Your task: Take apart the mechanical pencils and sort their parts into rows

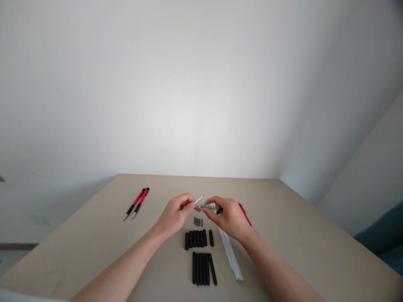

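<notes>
My left hand (179,213) pinches a thin white pen refill (199,199) between thumb and fingers, its narrow tip pointing up and right. Close beside it, my right hand (227,214) is curled, with a short black pen part (219,211) showing inside its fingers. Its thumb and index fingertips come near each other; whether a small piece sits between them is too small to tell. A row of small silvery parts (209,206) lies behind the fingertips. Below the hands lie several small springs (198,221). White refills (231,256) lie partly hidden under my right hand.
Short black tubes (197,239) lie in a row on the beige table (94,251), with longer black tubes (201,269) nearer me. Two pink-and-black pens (136,204) rest at the left. A pink pen part (245,214) shows past my right hand. A white wall (195,92) stands behind.
</notes>
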The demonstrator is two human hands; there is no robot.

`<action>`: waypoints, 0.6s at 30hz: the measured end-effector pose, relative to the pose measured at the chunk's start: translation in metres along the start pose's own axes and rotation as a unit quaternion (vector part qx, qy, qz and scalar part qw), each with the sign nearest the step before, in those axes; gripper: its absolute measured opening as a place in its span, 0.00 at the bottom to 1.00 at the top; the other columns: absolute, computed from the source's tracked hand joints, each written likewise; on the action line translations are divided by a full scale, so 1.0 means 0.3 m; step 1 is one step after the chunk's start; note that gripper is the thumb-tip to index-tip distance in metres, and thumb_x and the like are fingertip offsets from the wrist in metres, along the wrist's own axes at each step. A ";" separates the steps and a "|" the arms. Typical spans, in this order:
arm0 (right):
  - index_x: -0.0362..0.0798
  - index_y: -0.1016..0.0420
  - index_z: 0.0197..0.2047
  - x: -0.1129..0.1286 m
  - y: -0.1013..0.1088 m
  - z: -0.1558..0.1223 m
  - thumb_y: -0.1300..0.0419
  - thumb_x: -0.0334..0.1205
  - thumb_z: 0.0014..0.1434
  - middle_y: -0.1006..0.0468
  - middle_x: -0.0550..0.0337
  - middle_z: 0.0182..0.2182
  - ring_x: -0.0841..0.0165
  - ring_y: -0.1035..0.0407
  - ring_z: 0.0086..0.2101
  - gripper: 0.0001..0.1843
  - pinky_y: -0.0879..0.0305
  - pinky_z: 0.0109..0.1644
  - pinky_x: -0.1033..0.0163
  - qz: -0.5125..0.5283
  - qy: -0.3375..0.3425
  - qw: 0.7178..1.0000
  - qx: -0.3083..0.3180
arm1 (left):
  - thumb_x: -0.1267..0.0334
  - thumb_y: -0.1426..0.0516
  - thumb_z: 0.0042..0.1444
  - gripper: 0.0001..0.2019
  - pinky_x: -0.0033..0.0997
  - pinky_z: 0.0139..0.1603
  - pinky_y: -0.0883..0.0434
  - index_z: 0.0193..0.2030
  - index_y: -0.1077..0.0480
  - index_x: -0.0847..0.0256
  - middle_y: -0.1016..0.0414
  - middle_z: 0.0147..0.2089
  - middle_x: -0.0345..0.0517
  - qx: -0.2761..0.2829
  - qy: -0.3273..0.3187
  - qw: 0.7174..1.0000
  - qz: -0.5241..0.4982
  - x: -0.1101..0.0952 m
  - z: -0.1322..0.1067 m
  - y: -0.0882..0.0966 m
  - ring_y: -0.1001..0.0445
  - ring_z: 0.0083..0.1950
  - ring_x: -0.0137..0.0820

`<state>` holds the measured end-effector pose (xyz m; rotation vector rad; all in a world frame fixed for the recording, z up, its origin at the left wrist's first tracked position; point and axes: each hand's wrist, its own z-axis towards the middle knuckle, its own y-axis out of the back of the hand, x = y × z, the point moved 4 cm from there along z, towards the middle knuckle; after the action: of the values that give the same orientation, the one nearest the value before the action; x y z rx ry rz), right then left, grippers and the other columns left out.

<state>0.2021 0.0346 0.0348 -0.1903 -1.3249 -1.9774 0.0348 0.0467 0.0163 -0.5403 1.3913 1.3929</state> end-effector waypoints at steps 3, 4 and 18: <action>0.49 0.23 0.36 0.013 -0.009 -0.006 0.43 0.51 0.56 0.30 0.65 0.19 0.75 0.40 0.20 0.15 0.49 0.26 0.70 0.017 0.019 1.000 -0.008 | 0.57 0.49 0.57 0.13 0.23 0.22 0.50 0.31 0.32 0.64 0.47 0.18 0.32 0.035 0.001 0.996 -0.078 -0.003 0.005 -0.015 0.49 0.20 0.23; 0.49 0.23 0.36 0.012 -0.012 -0.007 0.43 0.51 0.56 0.29 0.65 0.19 0.75 0.40 0.20 0.15 0.49 0.26 0.70 0.020 0.020 1.000 -0.008 | 0.56 0.48 0.56 0.13 0.23 0.22 0.50 0.30 0.32 0.64 0.47 0.18 0.32 0.035 -0.002 0.996 -0.082 -0.005 0.005 -0.017 0.49 0.21 0.23; 0.48 0.27 0.31 -0.028 0.000 -0.005 0.44 0.41 0.57 0.35 0.67 0.16 0.74 0.43 0.19 0.08 0.51 0.25 0.70 0.047 -0.005 0.999 -0.016 | 0.60 0.50 0.57 0.14 0.24 0.25 0.48 0.29 0.27 0.63 0.34 0.22 0.38 -0.049 -0.029 0.993 0.104 0.010 -0.001 0.015 0.43 0.23 0.25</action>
<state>0.2087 0.0374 0.0299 -0.2738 -1.2684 -1.9220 0.0297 0.0485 0.0157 -0.4244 1.3682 1.6382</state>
